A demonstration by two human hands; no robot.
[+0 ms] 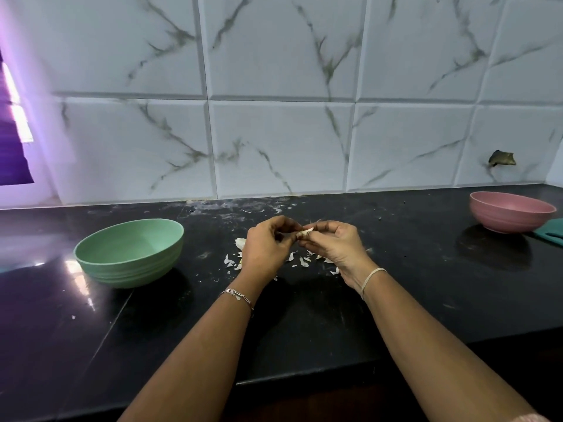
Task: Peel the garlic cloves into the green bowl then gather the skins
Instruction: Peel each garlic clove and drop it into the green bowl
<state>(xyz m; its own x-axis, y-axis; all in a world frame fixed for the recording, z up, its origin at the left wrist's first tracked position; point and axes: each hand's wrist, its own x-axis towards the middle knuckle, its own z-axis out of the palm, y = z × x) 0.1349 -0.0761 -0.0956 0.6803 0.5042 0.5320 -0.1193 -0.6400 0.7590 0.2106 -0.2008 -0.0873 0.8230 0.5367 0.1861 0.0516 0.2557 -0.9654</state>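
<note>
Both hands meet above the middle of the counter, fingers curled inward and fingertips nearly touching. The right hand (335, 246) pinches a small pale garlic clove (306, 231) between thumb and forefingers. The left hand (268, 246) closes narrowly on the clove's near end, though exactly which fingers touch it is hard to tell. A thin chain bracelet (238, 295) with small links sits on the left wrist, and a plain pale thread band (373, 278) circles the right.

Directly under and around the hands lie the garlic skins (229, 260), thin, papery white flakes with curled edges, scattered loosely on the counter (304, 330). The counter is polished black stone, glossy enough to mirror light at the left, with whitish smears and specks toward the back edge.

The green bowl (131, 271) stands to the left of the hands, well apart from them. It is round, matte and pastel, with horizontal ridges around its lower outside wall and a smooth inside. A pink bowl (502, 223) of the same ridged shape stands far to the right near the wall, and beside it a flat teal object (552, 233) is cut off by the frame edge.

Behind everything rises a wall (274, 141) of large white tiles with grey marble veining and bevelled joints. One tile at the right has a ragged broken hole (502, 159). A purple blind (12, 153) shows at the far left.
</note>
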